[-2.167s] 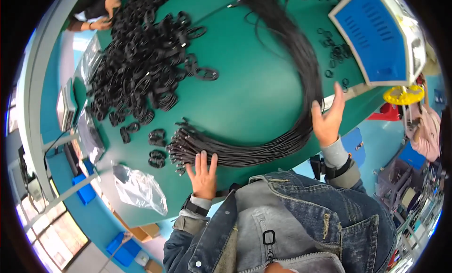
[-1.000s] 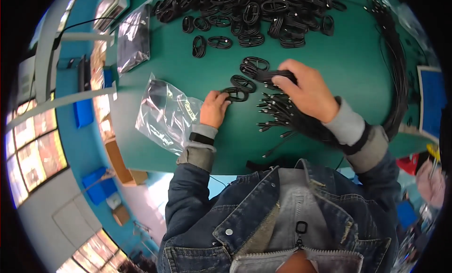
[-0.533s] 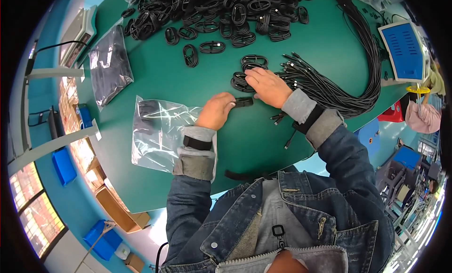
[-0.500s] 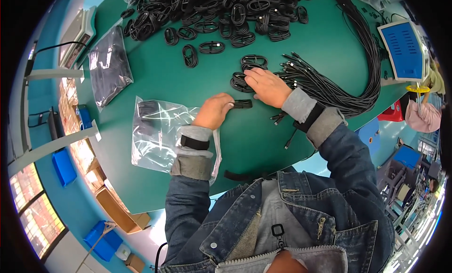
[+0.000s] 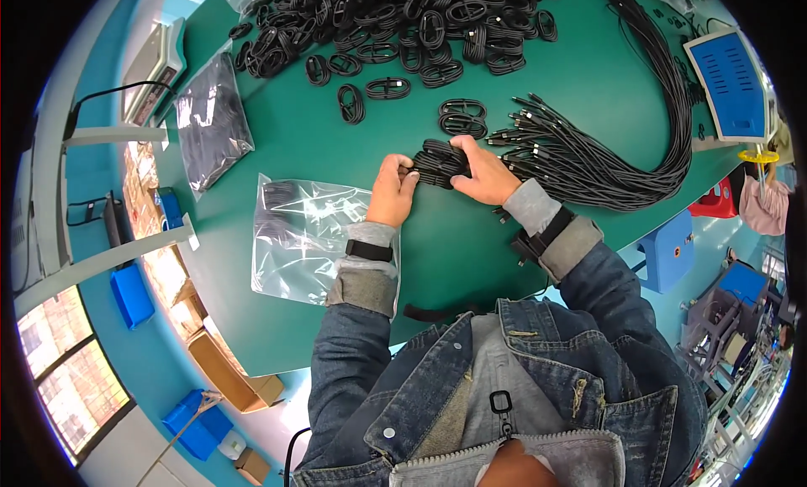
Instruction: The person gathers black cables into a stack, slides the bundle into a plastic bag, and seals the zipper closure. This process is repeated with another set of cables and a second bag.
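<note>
A bundle of coiled black cables (image 5: 440, 163) is gripped between my two hands above the green table. My left hand (image 5: 392, 191) pinches its left end, while my right hand (image 5: 487, 174) holds the right end with thumb and forefinger spread around it. Just beyond the bundle lie two more black cable coils (image 5: 462, 119). By my left wrist rests a clear plastic bag (image 5: 307, 264) with black coils inside. To the right of my right hand, the plug ends of a long sheaf of uncoiled black cables (image 5: 580, 163) fan out.
A large heap of coiled cables (image 5: 403, 33) covers the table's far side, with a few single coils in front. A filled clear bag (image 5: 214, 121) lies at far left. A blue-fronted device (image 5: 730, 85) stands far right. A dark strap (image 5: 429, 313) lies at the near edge.
My right hand has drawn cable coils nearer and leftward to the coil in my left hand. Both hands now hold them together as one bundle. The view has shifted slightly.
</note>
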`<action>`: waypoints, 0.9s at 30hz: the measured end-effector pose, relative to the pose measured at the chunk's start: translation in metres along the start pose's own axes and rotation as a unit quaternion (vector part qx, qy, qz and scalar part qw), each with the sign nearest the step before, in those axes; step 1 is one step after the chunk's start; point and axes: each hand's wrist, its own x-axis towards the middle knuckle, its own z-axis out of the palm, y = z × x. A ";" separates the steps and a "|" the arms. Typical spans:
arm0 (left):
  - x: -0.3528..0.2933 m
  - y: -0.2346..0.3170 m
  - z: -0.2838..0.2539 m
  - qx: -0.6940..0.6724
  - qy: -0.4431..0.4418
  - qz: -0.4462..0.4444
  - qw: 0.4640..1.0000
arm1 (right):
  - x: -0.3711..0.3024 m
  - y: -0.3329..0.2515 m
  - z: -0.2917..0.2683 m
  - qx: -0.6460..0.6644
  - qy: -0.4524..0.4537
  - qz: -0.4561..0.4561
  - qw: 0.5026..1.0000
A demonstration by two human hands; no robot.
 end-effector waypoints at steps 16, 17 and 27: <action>0.021 0.008 0.036 0.163 0.228 0.173 0.944 | 0.016 0.012 0.020 -0.224 0.077 -0.157 0.959; 0.024 0.006 0.036 0.163 0.229 0.172 0.944 | 0.015 0.011 0.018 -0.224 0.075 -0.157 0.959; 0.027 0.011 0.033 0.072 0.058 0.090 0.992 | 0.013 0.018 -0.020 -0.274 0.259 -0.163 0.912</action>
